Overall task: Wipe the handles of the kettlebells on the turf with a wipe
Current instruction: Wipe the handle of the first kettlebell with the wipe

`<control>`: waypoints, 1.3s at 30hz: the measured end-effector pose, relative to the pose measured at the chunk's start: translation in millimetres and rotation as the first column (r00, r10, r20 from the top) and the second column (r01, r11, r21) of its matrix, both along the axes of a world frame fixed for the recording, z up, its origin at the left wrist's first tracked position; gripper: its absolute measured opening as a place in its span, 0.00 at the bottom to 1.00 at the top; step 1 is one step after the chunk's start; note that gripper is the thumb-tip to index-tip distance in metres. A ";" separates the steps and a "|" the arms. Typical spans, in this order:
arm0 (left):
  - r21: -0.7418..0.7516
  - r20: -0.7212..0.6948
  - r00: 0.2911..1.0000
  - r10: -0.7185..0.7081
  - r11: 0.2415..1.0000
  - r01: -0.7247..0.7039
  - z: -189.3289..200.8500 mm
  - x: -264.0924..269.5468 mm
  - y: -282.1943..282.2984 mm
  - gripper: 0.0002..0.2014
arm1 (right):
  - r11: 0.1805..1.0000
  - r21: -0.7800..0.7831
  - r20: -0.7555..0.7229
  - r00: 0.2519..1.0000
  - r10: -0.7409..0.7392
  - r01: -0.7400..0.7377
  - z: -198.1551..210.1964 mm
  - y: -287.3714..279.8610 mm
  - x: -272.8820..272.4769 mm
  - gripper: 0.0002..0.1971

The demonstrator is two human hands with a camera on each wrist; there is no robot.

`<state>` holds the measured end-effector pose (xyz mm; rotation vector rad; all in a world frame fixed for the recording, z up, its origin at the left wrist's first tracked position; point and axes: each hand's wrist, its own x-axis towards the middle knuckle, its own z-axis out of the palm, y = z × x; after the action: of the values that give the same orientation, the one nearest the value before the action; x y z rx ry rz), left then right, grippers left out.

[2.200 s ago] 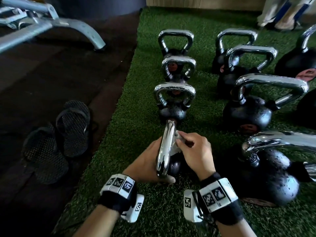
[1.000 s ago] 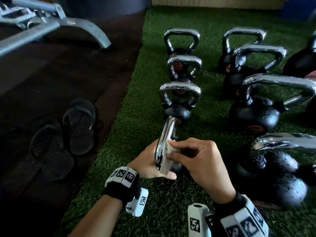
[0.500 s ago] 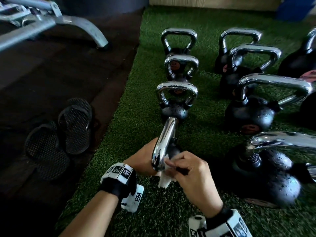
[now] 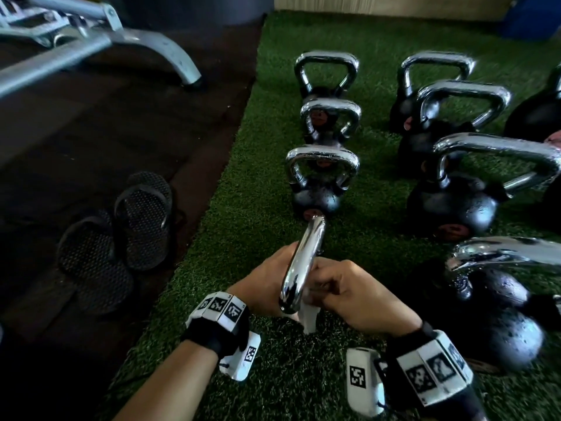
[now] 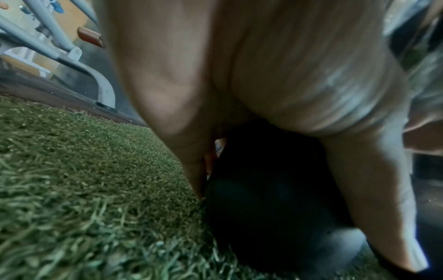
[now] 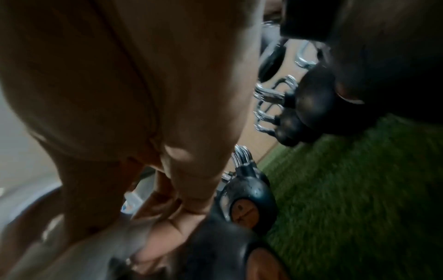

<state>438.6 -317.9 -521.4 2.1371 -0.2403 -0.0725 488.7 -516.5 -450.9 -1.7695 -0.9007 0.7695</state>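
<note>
The nearest kettlebell on the turf shows its chrome handle edge-on in the head view. My left hand sits on its left side; the left wrist view has the fingers and thumb curled round the black ball. My right hand pinches a white wipe against the near end of the handle, and a tail of it hangs below. Three more small kettlebells stand in a row beyond.
Bigger kettlebells stand in a column to the right, the closest one just beside my right wrist. A pair of black sandals lies on the dark floor to the left. A grey bench frame stands at the back left.
My right hand has slid the wipe along the handle from its far end down to its near end. My left hand has stayed on the kettlebell.
</note>
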 end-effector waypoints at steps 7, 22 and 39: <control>0.012 0.051 0.999 0.008 1.000 -0.009 2.7 -0.1 -0.4 0.58 | 0.998 0.028 -0.074 0.996 0.055 -0.053 -3.6 5.4 8.9 0.08; 0.038 -0.044 0.992 0.115 0.993 -0.113 3.4 -6.7 -4.1 0.60 | 0.821 0.420 -0.685 0.729 0.008 0.386 -43.6 14.6 -2.0 0.14; 0.036 0.013 0.994 0.107 0.994 -0.107 10.6 -6.7 -11.8 0.60 | 0.547 0.476 -0.082 0.655 -0.752 0.688 -35.5 35.5 0.3 0.18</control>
<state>431.9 -329.7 -510.8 2.1838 -0.1314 -0.0031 489.0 -481.0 -486.3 -1.5416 -0.2987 -0.1304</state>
